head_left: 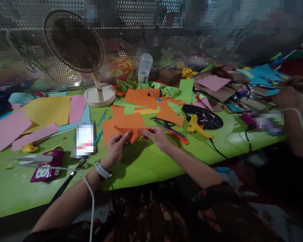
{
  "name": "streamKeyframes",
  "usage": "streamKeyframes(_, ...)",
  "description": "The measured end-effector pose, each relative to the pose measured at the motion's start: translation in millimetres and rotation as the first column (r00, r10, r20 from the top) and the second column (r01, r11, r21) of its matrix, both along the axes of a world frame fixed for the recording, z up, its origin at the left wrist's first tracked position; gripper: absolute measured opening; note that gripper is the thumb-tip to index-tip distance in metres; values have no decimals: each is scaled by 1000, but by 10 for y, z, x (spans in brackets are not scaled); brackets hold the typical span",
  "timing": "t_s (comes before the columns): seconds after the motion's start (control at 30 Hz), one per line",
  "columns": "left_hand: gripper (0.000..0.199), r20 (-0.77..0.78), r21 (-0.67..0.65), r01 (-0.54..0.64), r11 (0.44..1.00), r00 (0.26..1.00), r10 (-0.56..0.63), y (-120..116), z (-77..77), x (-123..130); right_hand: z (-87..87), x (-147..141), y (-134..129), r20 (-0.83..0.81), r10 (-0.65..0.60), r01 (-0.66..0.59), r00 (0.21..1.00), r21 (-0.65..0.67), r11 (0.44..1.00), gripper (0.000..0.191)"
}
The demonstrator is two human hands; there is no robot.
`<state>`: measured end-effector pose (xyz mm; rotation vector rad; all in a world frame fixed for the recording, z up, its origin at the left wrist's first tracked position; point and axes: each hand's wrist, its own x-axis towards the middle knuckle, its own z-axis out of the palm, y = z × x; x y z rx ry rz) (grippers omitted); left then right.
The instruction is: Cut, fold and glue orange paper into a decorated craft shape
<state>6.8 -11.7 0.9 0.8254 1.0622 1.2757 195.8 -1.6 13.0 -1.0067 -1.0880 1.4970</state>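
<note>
Nearest, a folded orange paper (135, 135) is held just above the green worktop (151, 164), pinched at its left side by the nearly closed fingers of the left hand (116, 148) and at its right corner by those of the right hand (158, 137). The fold is best kept taut, its edges matched before it is pressed flat. Beyond lie loose orange sheets (132, 120); the scissors (168, 124) should be kept clear of the paper.
</note>
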Motion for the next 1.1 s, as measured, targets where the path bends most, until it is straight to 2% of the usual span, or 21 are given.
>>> streamKeyframes(0.33,36,25,-76,-14,997,1000,16,-7,56,27,48,-3,-20,-50,-13,11,999,-30,999,35)
streamKeyframes(0.57,34,30,-81,-15,997,999,18,-8,46,24,6,-9,-27,-16,-41,41,999,23,999,32)
streamKeyframes(0.9,33,46,-48,1,999,999,1,-9,52,20,83,23,-65,36,-31,31,999,19,999,46)
streamKeyframes(1.0,31,60,-52,9,999,998,-6,-8,29,3,58,36,-63,134,-59,46,989,98,994,52)
streamKeyframes(1.1,33,96,-89,28,996,995,-20,-19,36,19,-3,39,-63,294,-133,53,946,264,963,56)
